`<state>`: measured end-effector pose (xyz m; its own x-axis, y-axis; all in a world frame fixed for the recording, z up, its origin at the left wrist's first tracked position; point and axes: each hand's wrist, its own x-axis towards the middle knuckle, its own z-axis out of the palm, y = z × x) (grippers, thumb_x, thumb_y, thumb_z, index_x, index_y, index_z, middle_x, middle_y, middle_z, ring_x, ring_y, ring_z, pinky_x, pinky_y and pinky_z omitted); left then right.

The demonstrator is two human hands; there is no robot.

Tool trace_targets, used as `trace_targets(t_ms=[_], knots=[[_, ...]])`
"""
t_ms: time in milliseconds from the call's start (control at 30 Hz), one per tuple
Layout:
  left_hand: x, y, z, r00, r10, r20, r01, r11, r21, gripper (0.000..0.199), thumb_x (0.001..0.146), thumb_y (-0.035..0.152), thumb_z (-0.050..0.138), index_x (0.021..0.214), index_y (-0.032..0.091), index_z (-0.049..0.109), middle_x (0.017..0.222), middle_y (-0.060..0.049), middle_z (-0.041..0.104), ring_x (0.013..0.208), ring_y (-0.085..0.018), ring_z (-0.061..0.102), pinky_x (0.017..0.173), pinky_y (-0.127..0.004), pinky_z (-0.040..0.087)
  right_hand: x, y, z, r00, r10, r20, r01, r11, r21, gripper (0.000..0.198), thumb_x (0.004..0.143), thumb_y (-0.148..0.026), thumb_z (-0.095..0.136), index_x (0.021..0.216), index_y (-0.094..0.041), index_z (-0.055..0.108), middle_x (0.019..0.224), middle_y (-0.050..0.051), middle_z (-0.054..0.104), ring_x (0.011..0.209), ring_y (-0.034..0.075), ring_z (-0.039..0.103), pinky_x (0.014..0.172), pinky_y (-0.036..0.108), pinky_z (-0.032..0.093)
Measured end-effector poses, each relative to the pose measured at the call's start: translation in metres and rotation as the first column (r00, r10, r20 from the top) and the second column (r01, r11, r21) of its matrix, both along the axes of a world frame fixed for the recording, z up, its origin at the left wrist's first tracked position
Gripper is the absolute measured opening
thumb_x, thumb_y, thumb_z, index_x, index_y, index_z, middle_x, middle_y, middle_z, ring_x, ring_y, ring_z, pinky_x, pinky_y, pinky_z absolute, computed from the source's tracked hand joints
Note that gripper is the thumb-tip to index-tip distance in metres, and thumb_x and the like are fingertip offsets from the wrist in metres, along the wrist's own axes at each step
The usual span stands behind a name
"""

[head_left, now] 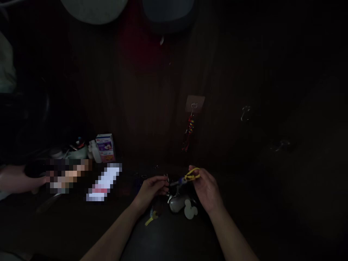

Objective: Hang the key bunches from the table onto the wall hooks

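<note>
Both my hands are raised over a dark surface in dim light. My left hand (150, 191) is closed, thumb and fingertips pinched round a small metal piece, too dark to name. My right hand (207, 190) grips a yellow cord (192, 174) looped to a blue-headed key (181, 180), whose blade points towards my left fingers. Below and between the hands are a rounded silvery object (176, 204) and a pale mouse-head-shaped tag (190, 209). A yellow-headed key (152, 216) lies beneath my left wrist.
Left are a lit, blurred-out screen (104, 182), small boxes (105, 148), white bottles (94, 150) and another person's hand (19, 178). A wall hook (194, 105) bears a braided colourful cord (190, 127). Further hooks (246, 113) are at right; a pale round object (95, 11) is above.
</note>
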<state>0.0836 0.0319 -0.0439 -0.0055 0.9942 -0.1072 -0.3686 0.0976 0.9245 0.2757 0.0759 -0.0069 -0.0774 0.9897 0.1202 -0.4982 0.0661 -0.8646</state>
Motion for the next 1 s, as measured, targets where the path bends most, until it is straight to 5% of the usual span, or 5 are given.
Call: trace_targets(t_ms=[233, 367, 633, 833, 1000], knots=[[-0.004, 0.003, -0.001, 0.995, 0.081, -0.052, -0.080, 0.997, 0.022, 0.028, 0.070, 0.032, 0.069, 0.092, 0.014, 0.069, 0.084, -0.006, 0.070, 0.066, -0.011, 0.063, 0.061, -0.020, 0.049, 0.010, 0.011, 0.023, 0.995, -0.104, 0.011, 0.101, 0.982, 0.162, 0.025, 0.071, -0.043, 0.069, 0.086, -0.023, 0.073, 0.100, 0.008, 0.071, 0.100, 0.025, 0.061, 0.086, 0.038, 0.046], [-0.004, 0.005, -0.005, 0.962, 0.165, -0.219, -0.141, 0.983, 0.118, 0.026, 0.074, 0.036, 0.063, 0.090, 0.016, 0.069, 0.082, -0.005, 0.071, 0.067, -0.013, 0.065, 0.064, -0.023, 0.050, 0.006, 0.025, 0.047, 0.971, -0.233, 0.046, 0.215, 0.943, 0.255, 0.025, 0.070, -0.038, 0.071, 0.091, -0.024, 0.072, 0.104, 0.006, 0.070, 0.093, 0.022, 0.064, 0.082, 0.036, 0.048], [-0.004, 0.003, -0.011, 0.752, 0.256, -0.607, -0.062, 0.945, 0.321, 0.023, 0.081, 0.033, 0.052, 0.090, 0.023, 0.070, 0.080, 0.000, 0.073, 0.069, -0.017, 0.066, 0.066, -0.025, 0.048, -0.014, 0.069, 0.100, 0.812, -0.561, 0.161, 0.382, 0.720, 0.579, 0.026, 0.071, -0.037, 0.067, 0.091, -0.021, 0.069, 0.099, 0.005, 0.068, 0.082, 0.017, 0.062, 0.072, 0.031, 0.049], [-0.004, 0.003, -0.010, 0.750, 0.250, -0.612, -0.049, 0.944, 0.327, 0.024, 0.081, 0.032, 0.051, 0.091, 0.023, 0.071, 0.081, 0.000, 0.074, 0.068, -0.016, 0.066, 0.065, -0.023, 0.047, -0.032, 0.091, 0.129, 0.632, -0.745, 0.213, 0.351, 0.520, 0.779, 0.021, 0.075, -0.036, 0.062, 0.088, -0.020, 0.066, 0.086, 0.003, 0.064, 0.078, 0.017, 0.060, 0.073, 0.031, 0.047], [-0.003, 0.003, -0.008, 0.752, 0.246, -0.611, -0.043, 0.944, 0.327, 0.023, 0.081, 0.033, 0.051, 0.089, 0.023, 0.071, 0.075, 0.000, 0.072, 0.062, -0.016, 0.064, 0.064, -0.024, 0.047, -0.041, 0.102, 0.137, 0.491, -0.826, 0.278, 0.293, 0.457, 0.840, 0.012, 0.075, -0.030, 0.061, 0.080, -0.020, 0.063, 0.083, 0.003, 0.061, 0.075, 0.017, 0.058, 0.073, 0.030, 0.044]])
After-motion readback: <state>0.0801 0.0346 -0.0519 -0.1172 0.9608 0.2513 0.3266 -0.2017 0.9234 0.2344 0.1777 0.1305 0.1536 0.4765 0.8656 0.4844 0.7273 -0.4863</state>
